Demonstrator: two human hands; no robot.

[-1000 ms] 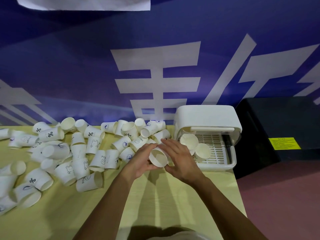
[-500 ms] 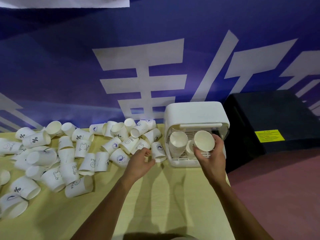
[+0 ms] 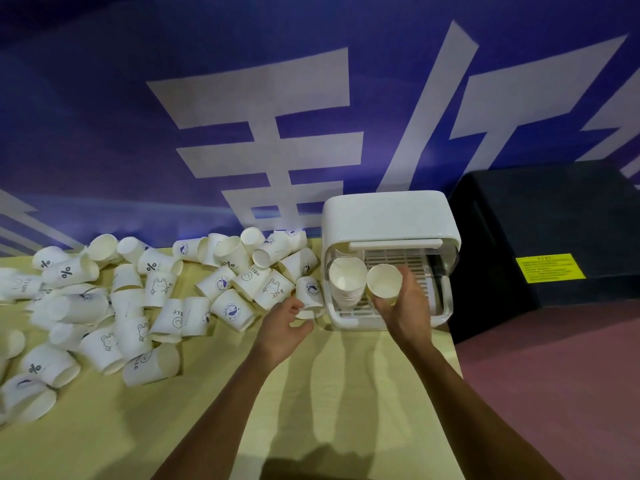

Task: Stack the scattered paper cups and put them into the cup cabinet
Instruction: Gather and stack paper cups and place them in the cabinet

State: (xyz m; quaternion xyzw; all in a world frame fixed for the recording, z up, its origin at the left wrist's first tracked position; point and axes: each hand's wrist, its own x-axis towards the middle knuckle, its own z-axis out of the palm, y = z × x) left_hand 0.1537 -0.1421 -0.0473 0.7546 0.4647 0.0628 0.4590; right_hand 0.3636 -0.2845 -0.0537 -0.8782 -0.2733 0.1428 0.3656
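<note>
1. Dozens of white paper cups [image 3: 166, 299], some printed with "%", "HELLO" or small rabbit marks, are lying scattered over the left half of the yellow table [image 3: 346, 393]. Most are lying on their sides, mouths facing many ways.
2. A nested stack [image 3: 347, 282] is standing in the left part of the white cup cabinet [image 3: 388, 216], its mouth facing up toward the camera.
3. The right hand [image 3: 405, 313] is holding a plain cup [image 3: 383, 284] at the cabinet's open front, just right of the stack. The cup's long axis is tilting, mouth toward the camera, base toward the cabinet's interior. The fingers are wrapping round its wall from below, forearm extended.
4. The left hand [image 3: 284, 332] is reaching to a mouth-down cup [image 3: 309, 292] beside the cabinet's left wall. Thumb and fingers are curling at its lower rim; whether they are gripping it cannot be told.
</note>
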